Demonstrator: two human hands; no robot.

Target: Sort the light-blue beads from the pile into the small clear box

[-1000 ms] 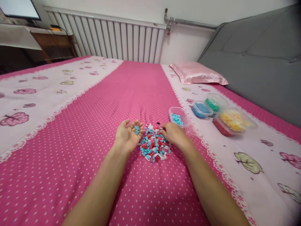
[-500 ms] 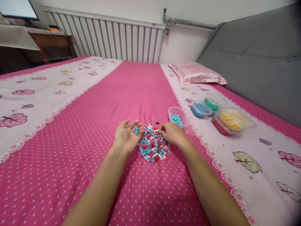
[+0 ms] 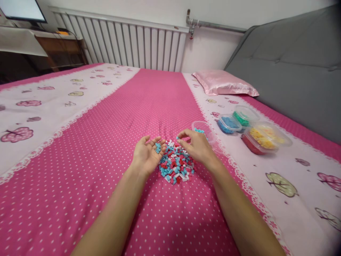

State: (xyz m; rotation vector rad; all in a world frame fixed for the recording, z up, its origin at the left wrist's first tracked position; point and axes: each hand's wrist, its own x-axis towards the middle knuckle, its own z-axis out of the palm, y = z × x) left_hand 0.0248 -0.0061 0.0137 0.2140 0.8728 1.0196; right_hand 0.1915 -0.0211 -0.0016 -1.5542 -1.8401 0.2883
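Palm up and slightly cupped, my left hand [image 3: 147,153] holds several small light-blue toy bricks [image 3: 158,148] near its fingers. My right hand [image 3: 195,145] is raised over the far right side of a heap and pinches one light-blue toy brick [image 3: 177,138] between thumb and fingertips. The heap of toy bricks [image 3: 176,165] mixes light blue, white, pink and red, and it lies on the bed between my hands. Just behind my right hand, a clear plastic tub [image 3: 209,132] with light-blue bricks is partly hidden.
To the right stand tubs of blue bricks [image 3: 228,124], green bricks [image 3: 241,118], yellow bricks [image 3: 262,138] and red bricks [image 3: 252,145]. A pink pillow [image 3: 223,83] lies farther back by the grey headboard [image 3: 290,60]. The polka-dot bedspread [image 3: 149,99] is soft and wrinkled.
My right hand has lifted from the heap with a light-blue toy brick in its pinch and moved toward my left hand. The bricks in my left palm look unchanged.
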